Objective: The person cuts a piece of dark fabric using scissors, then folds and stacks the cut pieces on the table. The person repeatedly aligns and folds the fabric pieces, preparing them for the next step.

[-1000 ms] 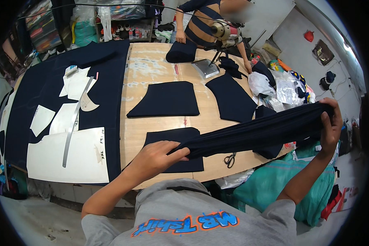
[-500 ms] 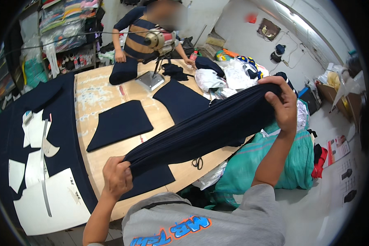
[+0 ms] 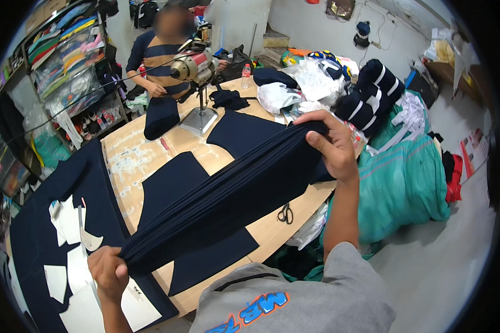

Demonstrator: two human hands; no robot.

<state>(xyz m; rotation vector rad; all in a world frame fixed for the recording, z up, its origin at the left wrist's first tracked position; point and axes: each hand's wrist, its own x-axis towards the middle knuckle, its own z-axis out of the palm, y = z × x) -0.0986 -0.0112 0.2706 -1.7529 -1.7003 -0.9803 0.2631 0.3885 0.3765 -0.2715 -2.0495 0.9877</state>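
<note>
A dark navy bundle of fabric (image 3: 233, 194) is stretched between my two hands above the table, its layers lying in long folds. My left hand (image 3: 109, 272) is closed round its lower left end, over the white paper patterns (image 3: 86, 241). At the upper right end, my right hand (image 3: 333, 147) grips the cloth with the thumb on the near side and fingers over the top. Below the bundle, cut navy pieces (image 3: 214, 261) lie flat on the wooden table (image 3: 130, 166), partly covered by it.
Black scissors (image 3: 285, 213) lie near the table's right edge. A cloth-cutting machine (image 3: 197, 72) stands at the far side, before a person (image 3: 164, 55) in a striped top. Green sacks (image 3: 397, 188) bulge on the right. White plastic bags (image 3: 311, 83) and a bottle (image 3: 246, 76) sit at the back.
Both hands have moved left with the fabric, the left one also toward me. My view has shifted. The co-worker stands more upright, one hand drawn away from the bottle.
</note>
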